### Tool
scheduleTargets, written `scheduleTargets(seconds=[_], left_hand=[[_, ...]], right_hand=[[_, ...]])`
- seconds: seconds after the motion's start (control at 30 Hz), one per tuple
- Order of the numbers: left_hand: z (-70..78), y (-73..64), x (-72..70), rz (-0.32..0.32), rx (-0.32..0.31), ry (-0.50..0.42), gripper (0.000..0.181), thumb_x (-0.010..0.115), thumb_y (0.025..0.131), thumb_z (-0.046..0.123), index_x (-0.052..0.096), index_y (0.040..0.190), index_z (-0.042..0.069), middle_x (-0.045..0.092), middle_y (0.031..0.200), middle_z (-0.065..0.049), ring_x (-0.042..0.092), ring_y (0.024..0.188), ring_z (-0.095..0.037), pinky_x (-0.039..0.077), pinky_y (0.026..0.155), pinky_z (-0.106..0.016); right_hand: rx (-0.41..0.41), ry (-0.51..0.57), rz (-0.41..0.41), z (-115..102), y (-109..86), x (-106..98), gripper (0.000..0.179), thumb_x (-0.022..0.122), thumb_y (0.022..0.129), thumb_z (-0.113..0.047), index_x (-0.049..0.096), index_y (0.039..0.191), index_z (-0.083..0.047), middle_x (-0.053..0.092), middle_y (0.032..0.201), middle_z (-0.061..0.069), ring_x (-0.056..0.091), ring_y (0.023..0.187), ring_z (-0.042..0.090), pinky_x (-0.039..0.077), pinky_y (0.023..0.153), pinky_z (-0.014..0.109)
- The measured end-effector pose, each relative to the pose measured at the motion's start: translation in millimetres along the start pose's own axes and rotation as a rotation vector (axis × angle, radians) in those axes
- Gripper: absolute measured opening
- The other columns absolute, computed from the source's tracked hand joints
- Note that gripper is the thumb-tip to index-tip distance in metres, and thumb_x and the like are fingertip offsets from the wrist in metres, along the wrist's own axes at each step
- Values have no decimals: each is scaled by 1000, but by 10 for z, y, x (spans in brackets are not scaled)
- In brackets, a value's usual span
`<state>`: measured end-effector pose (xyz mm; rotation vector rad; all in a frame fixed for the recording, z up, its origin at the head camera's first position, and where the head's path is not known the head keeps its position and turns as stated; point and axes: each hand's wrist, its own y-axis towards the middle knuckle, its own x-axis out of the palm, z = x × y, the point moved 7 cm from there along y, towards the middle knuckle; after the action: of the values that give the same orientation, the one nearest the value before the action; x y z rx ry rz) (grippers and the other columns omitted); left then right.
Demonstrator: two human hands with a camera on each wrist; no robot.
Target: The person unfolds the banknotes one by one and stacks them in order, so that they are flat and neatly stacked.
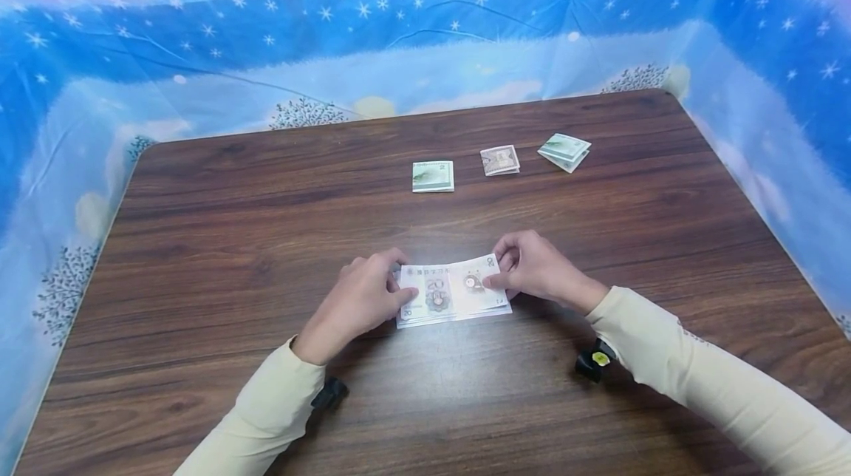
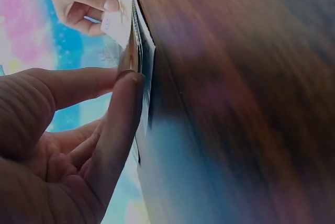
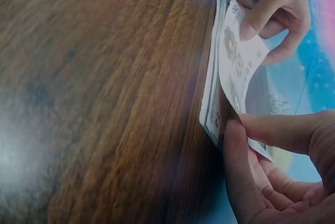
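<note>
A small stack of banknotes (image 1: 419,322) lies flat near the middle of the table, its layered edges showing in the right wrist view. The top banknote (image 1: 459,291), printed with a 20, bows up at its right end, apart from the notes below. My right hand (image 1: 537,269) pinches that raised end between thumb and forefinger. At the opposite end my left hand (image 1: 362,290) grips the notes, thumb on the printed face and fingers behind. From the left wrist, the left thumb and forefinger (image 2: 125,96) meet at the paper's edge.
Farther back on the dark wooden table (image 1: 266,217) lie a folded green banknote (image 1: 433,177), a folded brown banknote (image 1: 500,160) and another folded green banknote (image 1: 564,151). A blue snowflake-patterned cloth (image 1: 399,14) hangs around the table's back and sides.
</note>
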<state>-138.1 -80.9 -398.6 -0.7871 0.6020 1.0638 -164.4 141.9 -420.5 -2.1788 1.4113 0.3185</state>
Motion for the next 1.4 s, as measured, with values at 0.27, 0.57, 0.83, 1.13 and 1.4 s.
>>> scheduleTargets(seconds=[0.27, 0.57, 0.83, 1.13, 1.4], left_hand=[[-9, 15, 23, 8, 0, 87, 39, 80, 89, 21, 66, 123, 6, 64, 78, -1, 58, 63, -16, 44, 56, -28], [-15, 18, 19, 4, -16, 98, 39, 80, 89, 20, 66, 124, 7, 62, 79, -3, 54, 61, -17, 40, 52, -28], [30, 13, -15, 29, 40, 75, 37, 79, 89, 19, 66, 122, 8, 64, 74, 0, 54, 57, -14, 42, 51, -28], [71, -24, -153, 118, 111, 27, 31, 75, 93, 20, 68, 120, 7, 64, 71, 1, 52, 51, -11, 42, 50, -28], [32, -45, -161, 121, 100, -20, 29, 74, 93, 20, 68, 119, 8, 69, 76, -1, 56, 57, -12, 44, 53, -29]], right_hand=[[-5, -185, -4, -31, 3, -17, 35, 85, 79, -8, 60, 101, 4, 63, 68, 3, 65, 51, 14, 54, 60, 29], [-25, -391, 27, -57, 11, -54, 48, 89, 79, -21, 59, 110, 1, 62, 69, 1, 60, 51, 12, 46, 60, 30], [-44, -281, 22, -79, 24, -143, 50, 87, 81, -22, 56, 112, 3, 62, 70, 3, 61, 50, 14, 49, 52, 31], [28, -98, 177, 24, 129, -705, 45, 80, 90, -25, 58, 113, 7, 70, 86, 16, 68, 63, 21, 59, 60, 35], [87, 16, 348, 319, 277, -1240, 39, 74, 94, -18, 57, 113, 11, 72, 91, 20, 68, 63, 15, 58, 59, 30]])
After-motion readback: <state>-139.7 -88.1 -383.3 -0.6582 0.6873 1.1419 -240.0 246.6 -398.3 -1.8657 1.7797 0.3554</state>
